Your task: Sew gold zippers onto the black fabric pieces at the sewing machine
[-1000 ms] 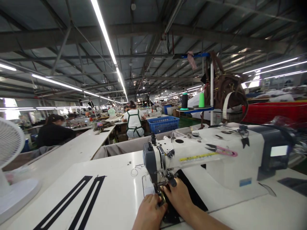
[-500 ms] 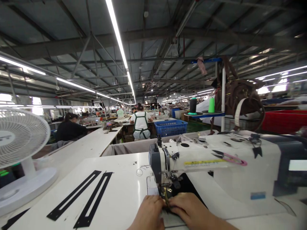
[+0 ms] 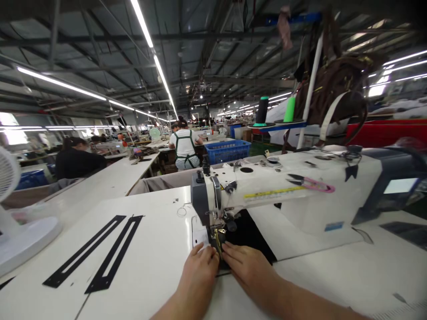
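Observation:
Black fabric (image 3: pixel 251 235) lies on the bed of a white sewing machine (image 3: pixel 300 191), partly under the presser foot. A brass-coloured zipper (image 3: pixel 219 240) runs from the foot area down between my hands. My left hand (image 3: pixel 199 271) is at the zipper's left side, fingers bent together at the fabric edge. My right hand (image 3: pixel 248 269) presses on the fabric just right of the zipper, its fingers close together and extended. The fingertips of both hands nearly meet in front of the needle.
Two black slotted strips (image 3: pixel 85 251) (image 3: pixel 115 255) lie on the white table left of the machine. A white fan (image 3: pixel 30 235) stands at far left. Pink-handled snips (image 3: pixel 313 183) rest on the machine. Thread cones (image 3: pixel 262 111), a blue basket (image 3: pixel 227 152) and two people are beyond.
The camera view has tilted down and shifted, so the scene sits higher. My right hand's fingers look straighter and flatter on the fabric; more black fabric shows beside it.

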Motion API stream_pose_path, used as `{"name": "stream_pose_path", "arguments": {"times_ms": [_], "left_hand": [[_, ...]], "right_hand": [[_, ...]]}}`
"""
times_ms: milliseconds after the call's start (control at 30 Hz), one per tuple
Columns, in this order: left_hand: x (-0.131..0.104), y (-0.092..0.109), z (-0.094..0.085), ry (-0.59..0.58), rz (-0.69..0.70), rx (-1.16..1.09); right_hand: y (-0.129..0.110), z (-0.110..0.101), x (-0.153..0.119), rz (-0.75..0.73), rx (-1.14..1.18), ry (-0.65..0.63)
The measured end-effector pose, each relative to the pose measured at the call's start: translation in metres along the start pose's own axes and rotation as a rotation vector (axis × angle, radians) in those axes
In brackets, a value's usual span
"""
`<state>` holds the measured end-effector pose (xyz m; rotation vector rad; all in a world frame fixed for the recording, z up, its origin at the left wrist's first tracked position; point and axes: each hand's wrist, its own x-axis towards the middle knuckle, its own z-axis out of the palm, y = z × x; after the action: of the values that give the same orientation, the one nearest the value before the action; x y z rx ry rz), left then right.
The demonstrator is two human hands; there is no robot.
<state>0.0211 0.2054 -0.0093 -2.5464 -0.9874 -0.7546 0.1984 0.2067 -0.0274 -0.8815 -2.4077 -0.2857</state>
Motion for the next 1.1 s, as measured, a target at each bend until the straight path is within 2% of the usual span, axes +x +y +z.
{"name": "stream_pose_path", "arguments": {"times_ms": [167, 367, 500, 633, 767, 833, 933, 1100], "left_hand": [[0.007, -0.005, -0.001, 0.011, 0.056, 0.029], [0.012, -0.014, 0.006, -0.009, 0.024, 0.032], [0.016, -0.022, 0.014, 0.003, 0.003, 0.028], [0.018, -0.030, 0.022, 0.037, 0.006, 0.030], [0.014, -0.033, 0.017, 0.039, -0.026, -0.028], [0.007, -0.033, 0.011, 0.026, 0.008, -0.056], [-0.002, -0.033, 0.008, 0.075, 0.080, 0.000], [-0.001, -0.033, 0.016, 0.121, 0.047, -0.038]], "right_hand": [[0.005, -0.003, 0.007, -0.015, -0.008, -0.014], [0.013, 0.003, 0.011, -0.032, 0.011, -0.024], [0.018, 0.009, 0.017, 0.001, 0.024, 0.014], [0.020, 0.004, 0.028, 0.046, 0.049, 0.014], [0.017, -0.001, 0.030, 0.099, 0.048, -0.041], [0.014, 0.002, 0.025, 0.113, 0.034, -0.015], [0.013, 0.014, 0.015, 0.085, -0.033, 0.080], [0.016, 0.027, 0.013, 0.075, -0.089, 0.121]]}}
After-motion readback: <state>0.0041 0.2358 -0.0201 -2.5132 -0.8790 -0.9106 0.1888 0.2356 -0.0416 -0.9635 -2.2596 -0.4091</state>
